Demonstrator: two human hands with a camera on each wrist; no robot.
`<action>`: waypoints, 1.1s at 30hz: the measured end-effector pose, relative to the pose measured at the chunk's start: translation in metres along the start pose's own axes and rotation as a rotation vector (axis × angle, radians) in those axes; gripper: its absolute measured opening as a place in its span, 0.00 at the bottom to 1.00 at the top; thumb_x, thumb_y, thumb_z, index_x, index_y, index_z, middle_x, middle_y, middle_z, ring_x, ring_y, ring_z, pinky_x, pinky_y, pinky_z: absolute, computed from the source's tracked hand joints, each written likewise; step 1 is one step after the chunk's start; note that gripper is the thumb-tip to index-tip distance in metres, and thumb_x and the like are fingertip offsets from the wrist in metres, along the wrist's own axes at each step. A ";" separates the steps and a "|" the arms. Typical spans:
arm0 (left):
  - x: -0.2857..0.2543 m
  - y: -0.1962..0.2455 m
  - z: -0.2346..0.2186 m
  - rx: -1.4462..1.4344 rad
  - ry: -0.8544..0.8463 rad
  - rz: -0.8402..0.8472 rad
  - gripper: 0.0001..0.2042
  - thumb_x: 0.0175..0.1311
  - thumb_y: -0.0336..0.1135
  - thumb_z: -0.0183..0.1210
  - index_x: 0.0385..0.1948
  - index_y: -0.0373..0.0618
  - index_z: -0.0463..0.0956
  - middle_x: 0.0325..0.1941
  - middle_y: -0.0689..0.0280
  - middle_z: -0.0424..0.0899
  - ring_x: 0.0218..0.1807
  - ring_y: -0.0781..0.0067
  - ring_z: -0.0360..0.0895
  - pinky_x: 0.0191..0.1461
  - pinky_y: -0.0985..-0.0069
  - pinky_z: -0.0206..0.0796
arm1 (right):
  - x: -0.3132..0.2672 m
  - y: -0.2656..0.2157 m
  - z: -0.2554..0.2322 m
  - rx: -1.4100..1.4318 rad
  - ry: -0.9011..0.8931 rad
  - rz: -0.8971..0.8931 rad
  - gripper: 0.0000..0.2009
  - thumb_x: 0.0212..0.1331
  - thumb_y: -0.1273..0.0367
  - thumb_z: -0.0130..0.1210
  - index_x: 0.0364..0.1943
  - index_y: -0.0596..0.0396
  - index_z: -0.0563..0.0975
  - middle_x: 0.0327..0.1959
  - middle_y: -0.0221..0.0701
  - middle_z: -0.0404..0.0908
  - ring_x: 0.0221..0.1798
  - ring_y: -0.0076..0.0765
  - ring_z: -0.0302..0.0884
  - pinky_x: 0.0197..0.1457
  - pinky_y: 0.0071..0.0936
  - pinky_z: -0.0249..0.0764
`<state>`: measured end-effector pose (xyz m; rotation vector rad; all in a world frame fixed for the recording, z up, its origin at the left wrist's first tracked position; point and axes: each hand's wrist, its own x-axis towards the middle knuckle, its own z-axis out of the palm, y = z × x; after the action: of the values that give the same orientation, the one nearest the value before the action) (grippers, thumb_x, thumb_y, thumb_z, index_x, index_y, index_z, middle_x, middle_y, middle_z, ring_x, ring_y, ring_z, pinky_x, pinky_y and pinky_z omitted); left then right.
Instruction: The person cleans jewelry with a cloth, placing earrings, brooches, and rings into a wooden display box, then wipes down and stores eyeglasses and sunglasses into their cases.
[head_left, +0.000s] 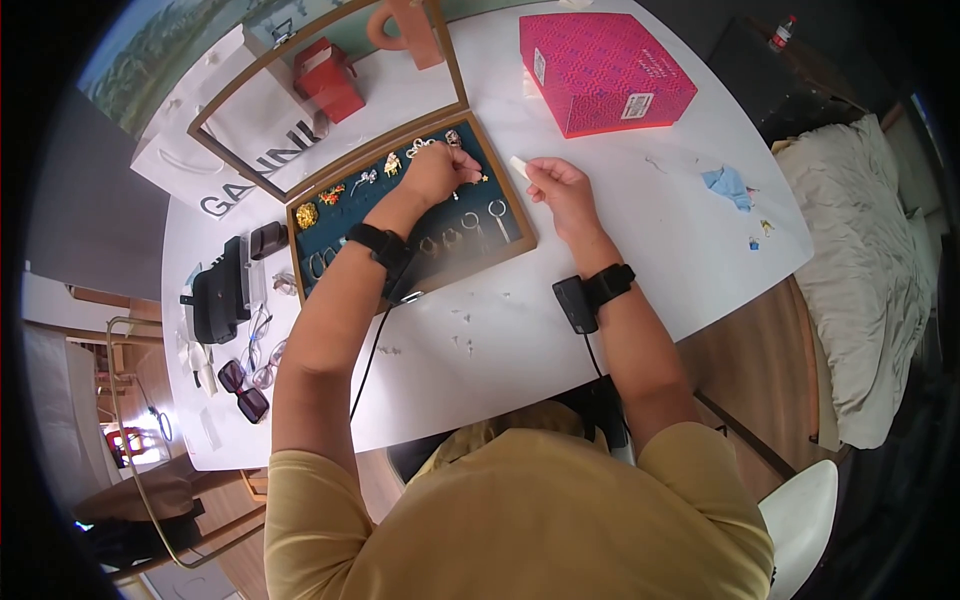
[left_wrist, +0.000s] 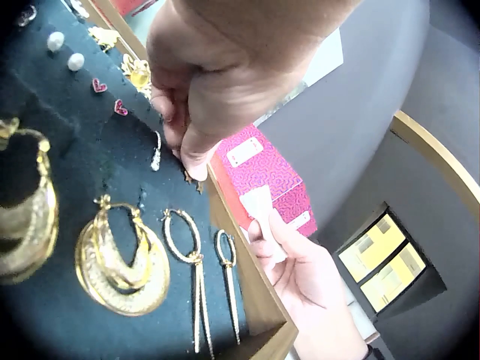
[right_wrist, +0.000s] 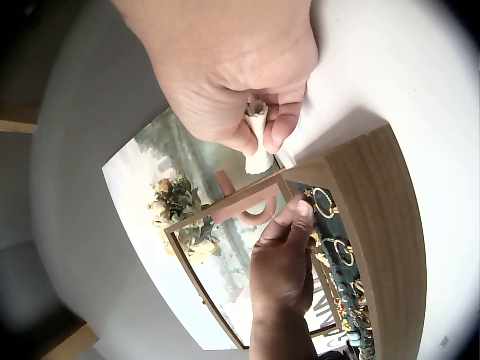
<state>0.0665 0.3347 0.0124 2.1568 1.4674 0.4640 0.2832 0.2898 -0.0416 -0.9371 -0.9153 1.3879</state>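
A wooden jewelry box (head_left: 523, 245) with a dark green lining lies on the white table, its glass lid raised. My left hand (head_left: 437, 172) reaches into it, thumb and fingertips pinching at a tiny gold star earring (left_wrist: 188, 176) near the side wall. A second star (left_wrist: 200, 187) sits right beside the thumb. Close by in the lining are gold hoop earrings (left_wrist: 124, 262), long drop earrings (left_wrist: 197, 300), red heart studs (left_wrist: 121, 107) and pearl studs (left_wrist: 76, 61). Just outside the box, my right hand (head_left: 566, 195) pinches a crumpled white tissue (right_wrist: 258, 159) between thumb and fingers.
A pink patterned box (head_left: 608, 75) stands at the back right. Blue cloth (head_left: 727, 187) lies on the right. Sunglasses (head_left: 243, 390), a black case (head_left: 220, 292) and a white paper bag (head_left: 190, 150) are at left. Several tiny pieces (head_left: 468, 345) lie in front of the jewelry box.
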 end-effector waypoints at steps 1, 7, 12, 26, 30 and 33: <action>-0.003 0.006 -0.005 0.001 0.036 -0.038 0.09 0.54 0.34 0.68 0.36 0.47 0.85 0.32 0.63 0.87 0.32 0.74 0.83 0.40 0.77 0.73 | 0.000 0.001 -0.001 0.009 -0.001 -0.001 0.08 0.58 0.71 0.61 0.39 0.61 0.80 0.29 0.27 0.80 0.28 0.20 0.74 0.32 0.17 0.71; -0.043 0.016 -0.039 -0.051 0.268 -0.031 0.10 0.60 0.35 0.64 0.41 0.44 0.83 0.37 0.58 0.86 0.38 0.68 0.84 0.45 0.73 0.73 | 0.003 0.002 -0.004 0.048 0.005 0.016 0.10 0.58 0.70 0.62 0.40 0.61 0.80 0.30 0.28 0.80 0.29 0.21 0.75 0.33 0.17 0.71; -0.132 0.041 -0.063 -0.050 0.346 -0.057 0.09 0.62 0.34 0.62 0.40 0.41 0.83 0.36 0.62 0.87 0.34 0.75 0.80 0.40 0.77 0.70 | 0.004 0.000 -0.004 0.014 -0.012 0.052 0.11 0.57 0.69 0.64 0.40 0.60 0.80 0.31 0.27 0.81 0.29 0.20 0.75 0.35 0.17 0.70; -0.276 0.055 0.036 -0.538 0.423 0.046 0.12 0.60 0.23 0.62 0.46 0.37 0.74 0.50 0.62 0.80 0.43 0.83 0.77 0.47 0.84 0.70 | -0.165 -0.021 0.067 -0.552 -0.662 -0.242 0.06 0.58 0.72 0.62 0.34 0.58 0.78 0.32 0.28 0.81 0.35 0.23 0.76 0.41 0.22 0.72; -0.295 0.060 0.062 -0.761 0.330 0.005 0.10 0.62 0.23 0.61 0.44 0.37 0.75 0.41 0.67 0.82 0.37 0.86 0.76 0.46 0.84 0.70 | -0.201 -0.023 0.072 -0.627 -0.656 -0.274 0.06 0.58 0.72 0.61 0.34 0.59 0.77 0.32 0.31 0.81 0.36 0.25 0.77 0.42 0.24 0.72; -0.307 0.062 0.075 -0.888 0.329 -0.131 0.06 0.63 0.23 0.60 0.40 0.37 0.77 0.37 0.68 0.83 0.38 0.86 0.77 0.46 0.86 0.70 | -0.214 -0.015 0.072 -0.622 -0.646 -0.250 0.06 0.58 0.72 0.61 0.35 0.59 0.77 0.32 0.31 0.81 0.36 0.26 0.77 0.43 0.23 0.73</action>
<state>0.0413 0.0148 -0.0161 1.3087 1.2024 1.1958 0.2244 0.0762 0.0043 -0.7765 -1.9620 1.2140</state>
